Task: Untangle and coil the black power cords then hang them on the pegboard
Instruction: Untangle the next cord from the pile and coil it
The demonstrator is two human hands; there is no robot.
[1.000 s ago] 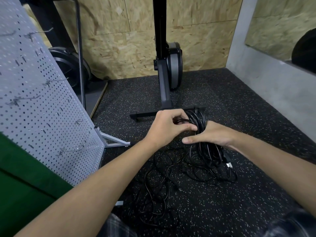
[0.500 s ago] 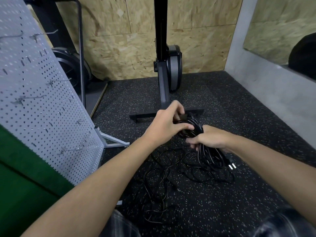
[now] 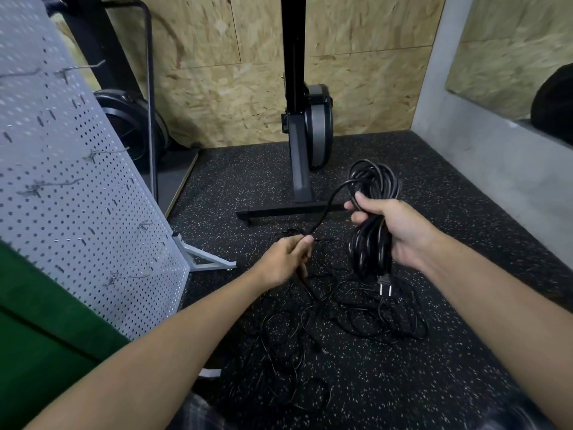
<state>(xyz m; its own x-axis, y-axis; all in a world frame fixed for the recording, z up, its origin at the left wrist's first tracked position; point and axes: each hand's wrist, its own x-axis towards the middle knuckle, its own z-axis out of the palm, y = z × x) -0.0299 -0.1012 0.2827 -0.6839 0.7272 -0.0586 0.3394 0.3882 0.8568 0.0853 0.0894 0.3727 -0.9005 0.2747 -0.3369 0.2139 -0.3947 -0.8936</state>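
Power cords [image 3: 341,305], speckled rubber floor [image 3: 434,367], pegboard [image 3: 77,197]

The pegboard [image 3: 77,181] stands on the left, leaning back on its foot [image 3: 206,260], with hooks [image 3: 90,65] sticking out of its face. Behind it, near the chipboard wall [image 3: 217,88], a fan wheel [image 3: 130,125] sits beside a tube frame [image 3: 151,88]. Straight ahead a machine post [image 3: 294,88] rises from a cross bar [image 3: 288,209] lying on the floor [image 3: 465,352], with a flywheel housing [image 3: 319,125] just right of the post. Right of centre, in front of the bar, the right hand [image 3: 400,231] holds a coiled cord bundle [image 3: 370,243] upright, its plug [image 3: 385,285] hanging below. One strand [image 3: 328,206] runs from the bundle's top down left into the left hand [image 3: 288,259]. Beneath and between both hands, loose cords [image 3: 341,308] sprawl on the floor. A mirror [image 3: 502,51] sits on the right wall [image 3: 480,144].
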